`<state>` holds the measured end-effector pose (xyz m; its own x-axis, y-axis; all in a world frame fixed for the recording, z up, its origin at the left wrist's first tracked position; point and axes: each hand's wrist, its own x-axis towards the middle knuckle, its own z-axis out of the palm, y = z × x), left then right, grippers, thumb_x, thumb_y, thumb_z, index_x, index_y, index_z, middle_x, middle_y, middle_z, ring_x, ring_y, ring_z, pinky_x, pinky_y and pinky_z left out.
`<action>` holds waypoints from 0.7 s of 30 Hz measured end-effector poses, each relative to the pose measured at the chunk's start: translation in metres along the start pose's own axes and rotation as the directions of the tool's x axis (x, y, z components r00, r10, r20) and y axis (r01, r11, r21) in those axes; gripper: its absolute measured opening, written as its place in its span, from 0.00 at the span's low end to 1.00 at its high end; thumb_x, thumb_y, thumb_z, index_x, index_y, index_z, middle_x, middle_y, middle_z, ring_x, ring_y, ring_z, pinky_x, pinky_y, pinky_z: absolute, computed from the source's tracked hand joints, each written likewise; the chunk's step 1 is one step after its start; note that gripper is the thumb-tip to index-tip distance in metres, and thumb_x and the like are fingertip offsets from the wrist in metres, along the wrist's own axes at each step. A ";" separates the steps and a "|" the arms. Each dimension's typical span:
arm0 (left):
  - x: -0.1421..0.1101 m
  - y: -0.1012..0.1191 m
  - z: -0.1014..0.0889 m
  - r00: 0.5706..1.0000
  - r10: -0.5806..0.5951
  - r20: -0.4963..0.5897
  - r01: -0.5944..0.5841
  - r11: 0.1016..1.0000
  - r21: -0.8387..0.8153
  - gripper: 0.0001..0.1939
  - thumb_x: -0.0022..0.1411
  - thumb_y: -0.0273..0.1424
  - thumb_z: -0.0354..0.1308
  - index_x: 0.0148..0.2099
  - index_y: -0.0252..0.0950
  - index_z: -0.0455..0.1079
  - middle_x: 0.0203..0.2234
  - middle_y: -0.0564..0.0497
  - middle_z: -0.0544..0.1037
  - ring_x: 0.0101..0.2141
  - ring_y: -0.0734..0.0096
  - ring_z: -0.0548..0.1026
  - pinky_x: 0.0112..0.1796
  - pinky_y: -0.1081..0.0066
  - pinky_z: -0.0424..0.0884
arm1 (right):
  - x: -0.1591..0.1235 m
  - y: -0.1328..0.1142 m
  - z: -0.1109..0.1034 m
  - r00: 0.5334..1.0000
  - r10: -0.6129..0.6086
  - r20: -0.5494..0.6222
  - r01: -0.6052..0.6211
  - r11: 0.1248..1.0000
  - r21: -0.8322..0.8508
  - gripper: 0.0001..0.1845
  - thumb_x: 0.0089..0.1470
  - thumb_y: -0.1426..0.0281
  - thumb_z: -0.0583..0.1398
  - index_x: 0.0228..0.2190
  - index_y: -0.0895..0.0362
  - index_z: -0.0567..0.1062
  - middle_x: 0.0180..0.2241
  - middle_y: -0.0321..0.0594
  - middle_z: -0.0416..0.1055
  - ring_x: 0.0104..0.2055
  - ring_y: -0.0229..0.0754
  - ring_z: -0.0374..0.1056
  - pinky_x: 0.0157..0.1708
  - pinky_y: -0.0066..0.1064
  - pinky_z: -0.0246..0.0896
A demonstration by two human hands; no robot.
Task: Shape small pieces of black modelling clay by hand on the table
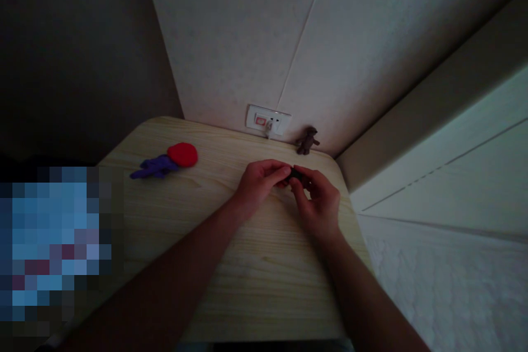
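Note:
Above the far right part of the wooden table, my left hand and my right hand come together around a small dark lump. Fingers and thumbs of both hands pinch it from either side and cover much of it, so its exact kind does not show. Just beyond my right hand a small dark brown figure with arms and legs stands near the wall. Off to the left lie a flat red disc and a purple shape with uneven branches, touching each other.
The pale wooden table reaches to the wall at the back. A white wall socket with a plug in it sits just above the table's rear edge. A light cabinet-like panel borders the right side. A blurred blue patch covers the lower left.

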<state>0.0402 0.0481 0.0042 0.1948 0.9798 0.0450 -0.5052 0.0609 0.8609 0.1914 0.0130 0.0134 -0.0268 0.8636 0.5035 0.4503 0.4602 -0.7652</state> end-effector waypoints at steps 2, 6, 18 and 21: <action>0.001 0.000 0.000 1.000 0.007 0.001 -0.007 1.000 0.017 0.14 0.51 0.36 0.72 0.36 0.32 0.80 0.29 0.47 0.82 0.30 0.70 0.77 0.36 0.68 0.71 | 0.001 0.001 0.002 0.997 0.073 0.008 -0.073 0.993 0.093 0.15 0.59 0.65 0.66 0.47 0.53 0.77 0.39 0.43 0.79 0.38 0.43 0.75 0.40 0.38 0.75; 0.000 0.001 -0.001 0.999 0.037 0.008 -0.038 0.998 0.047 0.14 0.51 0.36 0.73 0.36 0.33 0.80 0.30 0.47 0.83 0.30 0.70 0.77 0.35 0.69 0.71 | 0.004 -0.002 0.003 0.985 0.170 0.039 -0.174 0.960 0.218 0.13 0.56 0.64 0.68 0.43 0.54 0.77 0.36 0.41 0.78 0.34 0.41 0.75 0.35 0.35 0.74; -0.002 0.003 -0.001 0.998 0.059 0.005 -0.059 0.997 0.054 0.14 0.50 0.35 0.73 0.37 0.33 0.79 0.31 0.47 0.84 0.32 0.67 0.80 0.39 0.67 0.73 | 0.007 -0.006 0.003 0.970 0.236 0.052 -0.240 0.923 0.300 0.12 0.54 0.63 0.69 0.39 0.55 0.79 0.32 0.39 0.79 0.29 0.39 0.72 0.27 0.30 0.69; -0.003 0.004 0.000 0.998 0.067 0.012 -0.067 0.996 0.056 0.13 0.50 0.35 0.73 0.36 0.34 0.79 0.30 0.48 0.84 0.31 0.69 0.79 0.39 0.68 0.73 | 0.008 -0.004 0.001 0.973 0.222 0.069 -0.232 0.916 0.326 0.10 0.54 0.65 0.68 0.39 0.55 0.80 0.31 0.38 0.78 0.29 0.38 0.71 0.25 0.29 0.67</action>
<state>0.0378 0.0454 0.0075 0.1709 0.9793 0.1083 -0.4688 -0.0159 0.8832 0.1882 0.0188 0.0198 0.0123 0.9563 0.2921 0.1277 0.2882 -0.9490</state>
